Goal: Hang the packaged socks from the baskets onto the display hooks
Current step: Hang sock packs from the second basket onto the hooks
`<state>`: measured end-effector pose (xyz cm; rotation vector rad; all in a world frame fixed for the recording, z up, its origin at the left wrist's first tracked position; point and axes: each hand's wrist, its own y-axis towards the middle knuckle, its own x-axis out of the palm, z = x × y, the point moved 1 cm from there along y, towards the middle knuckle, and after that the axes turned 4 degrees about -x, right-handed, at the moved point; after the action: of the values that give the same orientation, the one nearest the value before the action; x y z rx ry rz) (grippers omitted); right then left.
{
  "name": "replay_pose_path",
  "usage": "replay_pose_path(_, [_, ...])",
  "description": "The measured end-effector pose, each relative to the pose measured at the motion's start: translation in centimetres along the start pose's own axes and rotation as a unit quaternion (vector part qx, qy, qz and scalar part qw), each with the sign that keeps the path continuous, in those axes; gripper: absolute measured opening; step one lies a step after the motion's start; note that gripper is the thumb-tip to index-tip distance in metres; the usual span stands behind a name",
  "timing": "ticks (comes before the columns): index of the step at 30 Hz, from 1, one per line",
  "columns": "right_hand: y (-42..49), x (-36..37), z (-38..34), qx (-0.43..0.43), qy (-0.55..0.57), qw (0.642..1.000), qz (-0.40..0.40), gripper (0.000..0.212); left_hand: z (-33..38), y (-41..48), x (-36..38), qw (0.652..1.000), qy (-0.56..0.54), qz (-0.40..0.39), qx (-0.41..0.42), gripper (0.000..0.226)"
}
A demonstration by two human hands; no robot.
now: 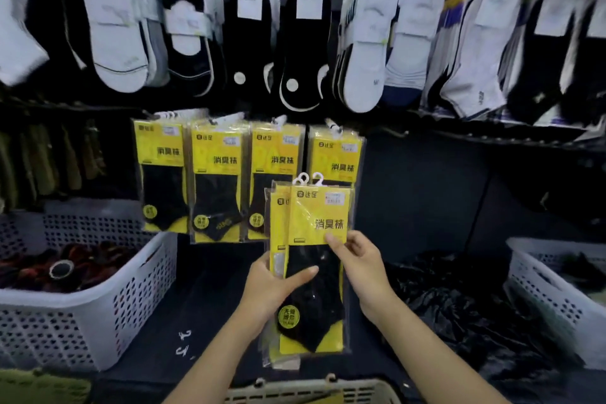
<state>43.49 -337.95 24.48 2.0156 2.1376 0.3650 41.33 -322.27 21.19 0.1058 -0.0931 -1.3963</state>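
Observation:
I hold a small stack of yellow-and-black packaged socks (pixel 316 216) upright in front of the display, white hanger hooks (pixel 308 179) at the top. My left hand (pixel 273 289) grips the stack's lower left edge, thumb across the front. My right hand (pixel 359 264) pinches the front pack at its right side. Behind them several matching yellow sock packs (pixel 216 180) hang in a row on the display hooks, the rightmost hanging pack (pixel 336 154) just above my stack.
A white perforated basket (pixel 98 315) with dark rolled items stands at the left, another white basket (pixel 551 295) at the right. A beige basket's rim (pixel 311 392) lies below my arms. Black plastic wrap (pixel 459 305) is heaped at lower right. White and black socks (pixel 295 43) hang above.

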Motion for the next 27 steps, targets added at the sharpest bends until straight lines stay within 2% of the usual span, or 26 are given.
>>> replay_pose_path(4, [1.2,-0.2,-0.4,0.042,0.036,0.998,0.027,0.021,1.1,0.7,-0.4,1.0,-0.006,-0.008,0.024,0.028])
replay_pose_path(10, [3.3,-2.0,-1.7,0.038,0.026,0.996,0.08,0.005,2.2,2.2,-2.6,0.997,0.013,0.036,0.073,0.059])
replay_pose_path(17, [7.9,-3.4,-5.1,0.017,0.024,0.988,0.15,0.007,4.6,3.5,-5.9,0.977,0.039,0.143,0.151,0.041])
replay_pose_path(19, [9.2,-3.0,-5.6,0.006,0.005,0.989,0.15,0.006,4.6,3.9,-6.4,0.976,0.025,0.158,0.148,0.036])
replay_pose_path(22, [10.9,-2.2,-5.3,-0.005,-0.029,0.991,0.131,0.008,4.6,3.9,-6.5,0.975,0.012,0.165,0.15,0.04])
replay_pose_path(25, [12.3,-1.7,-4.3,0.016,-0.041,0.992,0.116,0.007,4.3,4.0,-6.8,0.974,0.001,0.164,0.155,0.043])
replay_pose_path(27, [13.0,-1.6,-3.4,0.049,-0.023,0.992,0.116,0.019,3.9,4.2,-7.2,0.976,-0.011,0.161,0.145,0.044])
